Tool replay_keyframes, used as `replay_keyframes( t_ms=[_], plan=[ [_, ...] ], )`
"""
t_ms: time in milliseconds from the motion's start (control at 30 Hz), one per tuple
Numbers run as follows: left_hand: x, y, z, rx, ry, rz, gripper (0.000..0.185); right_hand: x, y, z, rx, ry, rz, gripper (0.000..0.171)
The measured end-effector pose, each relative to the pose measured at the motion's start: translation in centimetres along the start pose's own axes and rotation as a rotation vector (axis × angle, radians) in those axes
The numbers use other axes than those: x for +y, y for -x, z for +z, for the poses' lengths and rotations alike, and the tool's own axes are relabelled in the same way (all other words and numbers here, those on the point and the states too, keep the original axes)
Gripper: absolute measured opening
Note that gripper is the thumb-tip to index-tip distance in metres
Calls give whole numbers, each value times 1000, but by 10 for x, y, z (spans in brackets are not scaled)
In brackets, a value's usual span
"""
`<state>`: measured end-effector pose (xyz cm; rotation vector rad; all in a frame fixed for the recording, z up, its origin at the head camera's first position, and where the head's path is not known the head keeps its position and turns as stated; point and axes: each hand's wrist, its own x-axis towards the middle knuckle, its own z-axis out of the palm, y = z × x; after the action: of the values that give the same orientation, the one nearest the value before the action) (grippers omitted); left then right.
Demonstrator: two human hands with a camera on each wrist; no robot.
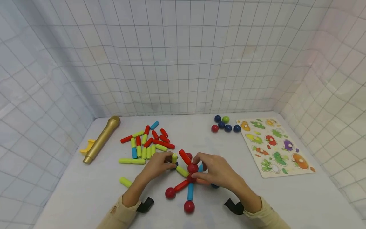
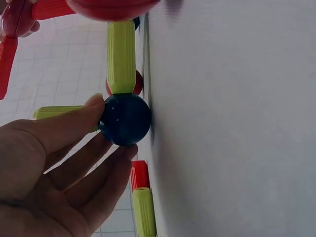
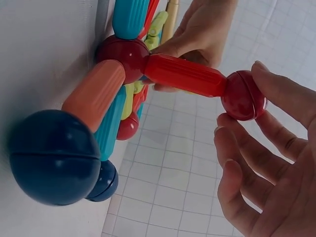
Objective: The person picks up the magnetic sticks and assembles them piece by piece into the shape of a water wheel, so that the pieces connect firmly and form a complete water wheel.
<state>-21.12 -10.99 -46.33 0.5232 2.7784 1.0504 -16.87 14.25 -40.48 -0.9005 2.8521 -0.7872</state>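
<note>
A magnetic rod-and-ball build stands on the table, its rods fanning out low from a central red ball (image 3: 126,57). My left hand (image 1: 157,167) pinches a dark blue ball (image 2: 126,120) at the end of a yellow-green rod (image 2: 121,57). Another yellow-green rod (image 1: 174,158) sticks up from that blue ball. With thumb and fingertips my right hand (image 1: 219,170) holds the upper red ball (image 3: 244,95), on top of an upright red rod (image 3: 185,75). A second red rod (image 1: 185,156) slants off this ball. Light blue (image 1: 190,191) and orange (image 3: 95,95) rods also leave the centre.
Loose red, yellow-green and blue rods (image 1: 144,152) lie at the left, with a gold toy microphone (image 1: 102,140) beyond them. Several balls (image 1: 221,125) sit at the back. A vegetable puzzle board (image 1: 264,168) lies at the right. Grid-patterned cloth walls (image 1: 171,63) surround the table.
</note>
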Motion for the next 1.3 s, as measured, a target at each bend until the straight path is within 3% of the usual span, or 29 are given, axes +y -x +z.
replay_keyframes(
  t_ms=[167,267,333,433,567,700,1000,1133,1233,1300],
  plan=[
    [2,4,-2,-4,-27,-18,24,5,-4,-10,-68,-87,22,39],
    [2,6,-3,-25,-20,-27,23,23,-19,-21,-38,-128,48,35],
    [2,6,-3,-34,-15,-19,22,44,-37,-26,40,-63,82,30],
    [3,5,-2,-33,-2,4,20,80,-71,-29,117,120,187,23],
    [3,6,0,-37,21,23,20,114,-102,-27,56,309,324,28],
    [4,6,2,-43,26,25,21,130,-111,-25,-3,371,367,32],
    [2,8,2,-32,-9,10,24,145,-116,-10,-5,457,436,35],
    [1,9,1,-31,-8,11,22,142,-120,-5,25,474,425,29],
    [2,9,-1,-28,-8,28,20,123,-120,-9,90,371,369,28],
    [3,8,-2,-30,-2,34,20,98,-118,-19,129,226,301,31]
  ],
)
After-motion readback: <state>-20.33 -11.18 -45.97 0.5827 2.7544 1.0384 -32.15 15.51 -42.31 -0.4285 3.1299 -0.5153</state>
